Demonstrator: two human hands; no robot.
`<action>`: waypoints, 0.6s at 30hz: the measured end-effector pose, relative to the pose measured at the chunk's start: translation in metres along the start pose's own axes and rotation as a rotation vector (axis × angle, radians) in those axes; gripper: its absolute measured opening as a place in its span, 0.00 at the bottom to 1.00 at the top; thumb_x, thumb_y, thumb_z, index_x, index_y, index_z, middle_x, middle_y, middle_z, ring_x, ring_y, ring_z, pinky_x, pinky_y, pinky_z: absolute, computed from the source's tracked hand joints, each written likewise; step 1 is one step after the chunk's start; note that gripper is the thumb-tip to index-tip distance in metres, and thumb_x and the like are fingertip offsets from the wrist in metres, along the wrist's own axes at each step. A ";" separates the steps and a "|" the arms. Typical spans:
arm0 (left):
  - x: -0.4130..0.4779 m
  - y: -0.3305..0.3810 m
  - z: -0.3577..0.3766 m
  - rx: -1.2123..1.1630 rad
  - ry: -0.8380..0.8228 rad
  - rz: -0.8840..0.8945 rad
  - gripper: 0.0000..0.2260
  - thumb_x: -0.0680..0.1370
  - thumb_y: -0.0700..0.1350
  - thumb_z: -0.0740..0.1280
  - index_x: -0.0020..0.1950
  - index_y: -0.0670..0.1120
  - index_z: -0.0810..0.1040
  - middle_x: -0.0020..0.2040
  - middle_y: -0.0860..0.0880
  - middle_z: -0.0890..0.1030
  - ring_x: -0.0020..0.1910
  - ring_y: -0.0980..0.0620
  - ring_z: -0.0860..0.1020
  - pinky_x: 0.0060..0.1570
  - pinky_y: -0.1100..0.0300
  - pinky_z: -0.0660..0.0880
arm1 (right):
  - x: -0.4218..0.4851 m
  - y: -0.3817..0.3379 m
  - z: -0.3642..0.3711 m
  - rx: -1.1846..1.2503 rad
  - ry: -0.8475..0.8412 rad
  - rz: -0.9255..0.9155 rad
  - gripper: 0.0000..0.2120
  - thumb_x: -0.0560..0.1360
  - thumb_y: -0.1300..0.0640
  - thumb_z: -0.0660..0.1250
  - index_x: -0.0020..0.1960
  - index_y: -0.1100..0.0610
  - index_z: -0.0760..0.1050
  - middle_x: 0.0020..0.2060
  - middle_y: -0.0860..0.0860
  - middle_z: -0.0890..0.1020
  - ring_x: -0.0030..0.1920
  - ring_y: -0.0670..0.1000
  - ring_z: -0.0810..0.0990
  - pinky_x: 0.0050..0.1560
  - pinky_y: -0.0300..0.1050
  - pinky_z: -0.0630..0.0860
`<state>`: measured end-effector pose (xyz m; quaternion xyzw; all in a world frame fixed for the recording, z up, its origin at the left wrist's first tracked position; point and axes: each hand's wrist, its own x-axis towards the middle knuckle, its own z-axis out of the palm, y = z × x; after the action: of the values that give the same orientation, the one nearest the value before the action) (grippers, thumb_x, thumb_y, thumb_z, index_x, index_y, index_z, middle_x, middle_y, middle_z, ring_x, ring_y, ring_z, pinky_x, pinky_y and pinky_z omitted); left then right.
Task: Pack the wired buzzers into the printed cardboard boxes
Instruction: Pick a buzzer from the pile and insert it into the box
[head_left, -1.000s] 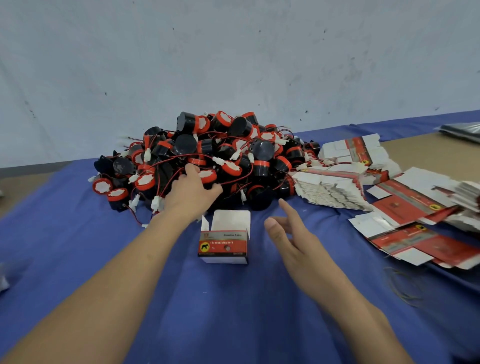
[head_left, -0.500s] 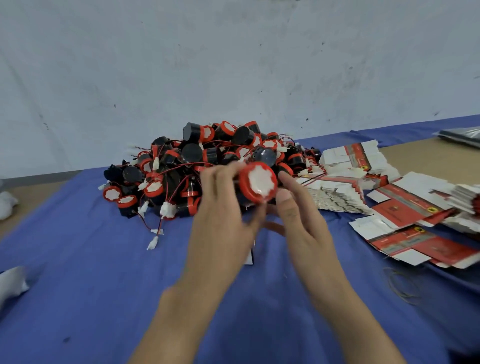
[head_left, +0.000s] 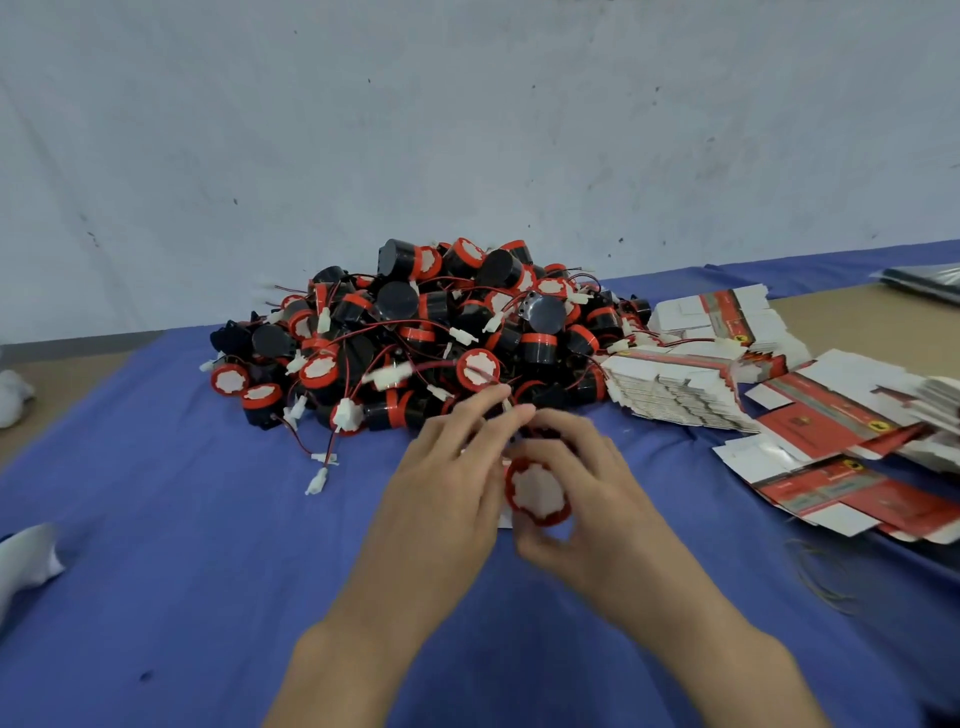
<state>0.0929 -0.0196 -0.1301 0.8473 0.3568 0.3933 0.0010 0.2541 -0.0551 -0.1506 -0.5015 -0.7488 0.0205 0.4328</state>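
Observation:
My right hand grips one buzzer, black with a red rim, its white face turned towards me. Beside it my left hand pinches that buzzer's red wire with its fingertips, just above the buzzer. The two hands are close together over the blue cloth. A large pile of wired buzzers lies just behind them. The standing printed box is almost wholly hidden behind my hands; only a white sliver shows. Flat printed boxes are stacked to the right of the pile.
The blue cloth covers the table. More flattened red and white boxes spread at the right, towards the bare table edge. Loose white connectors trail from the pile's front. White objects lie at the far left.
The buzzer has come down from in front of the pile and passed from my left hand into my right. My left fingers have shifted to its wire.

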 end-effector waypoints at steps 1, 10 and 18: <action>-0.001 -0.003 0.000 0.019 -0.026 -0.013 0.22 0.82 0.38 0.61 0.75 0.52 0.70 0.76 0.59 0.66 0.68 0.55 0.69 0.65 0.54 0.73 | -0.001 -0.001 0.002 -0.046 -0.035 -0.025 0.22 0.71 0.61 0.74 0.63 0.51 0.77 0.69 0.45 0.71 0.64 0.50 0.74 0.64 0.35 0.68; -0.004 -0.014 -0.011 0.075 0.039 -0.018 0.12 0.82 0.45 0.64 0.65 0.51 0.78 0.57 0.58 0.78 0.48 0.57 0.79 0.46 0.59 0.78 | -0.005 -0.010 0.002 -0.156 -0.042 -0.170 0.22 0.68 0.63 0.75 0.61 0.53 0.78 0.68 0.47 0.75 0.67 0.51 0.75 0.68 0.37 0.68; -0.008 -0.010 -0.022 0.093 0.152 -0.032 0.04 0.80 0.50 0.66 0.49 0.53 0.80 0.43 0.59 0.79 0.36 0.59 0.73 0.34 0.65 0.72 | -0.001 -0.015 0.006 -0.001 -0.028 -0.053 0.08 0.78 0.53 0.71 0.55 0.46 0.76 0.68 0.42 0.67 0.62 0.43 0.75 0.50 0.23 0.68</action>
<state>0.0688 -0.0228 -0.1233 0.8085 0.3871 0.4393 -0.0592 0.2391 -0.0611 -0.1478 -0.4814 -0.7679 0.0158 0.4224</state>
